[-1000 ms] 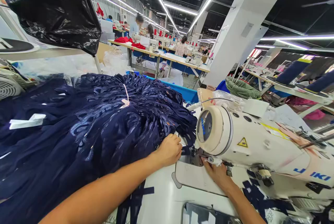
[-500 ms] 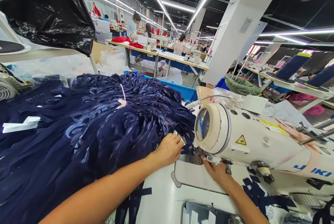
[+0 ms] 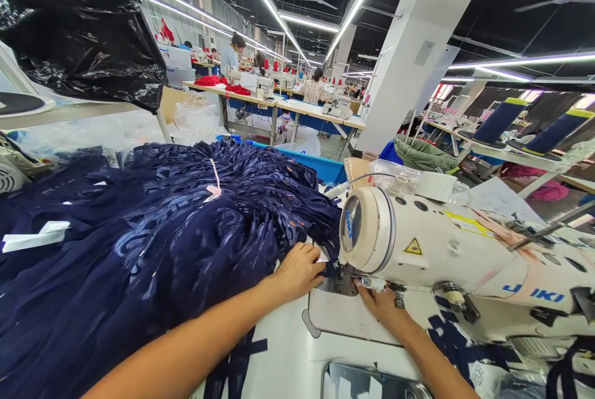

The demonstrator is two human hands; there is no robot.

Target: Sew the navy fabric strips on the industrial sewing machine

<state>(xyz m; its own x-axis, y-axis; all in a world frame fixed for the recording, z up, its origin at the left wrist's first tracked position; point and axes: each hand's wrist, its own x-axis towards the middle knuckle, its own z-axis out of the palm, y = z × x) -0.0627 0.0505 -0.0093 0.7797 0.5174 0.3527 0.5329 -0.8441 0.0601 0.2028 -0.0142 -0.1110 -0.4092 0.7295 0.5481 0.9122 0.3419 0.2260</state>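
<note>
A sewing machine stands at the right, its head over a metal plate. My left hand is closed at the left of the needle area, its fingers pressed on dark blue fabric beside a small white piece. Under the machine head, my right hand reaches in to the right of the needle; its fingertips are partly hidden, and what they hold, if anything, cannot be made out. A large heap of navy garments, with a pale pink tie on top, spreads left of my left hand.
A tray with white labels lies at the front edge. Navy strips lie under the machine arm, and more hang at the lower left. A black plastic bag is at the upper left. People sit at tables behind, near a white pillar.
The view has shifted slightly. Dark fabric now shows between my left fingertips and the needle area; both hands stay in nearly the same places.
</note>
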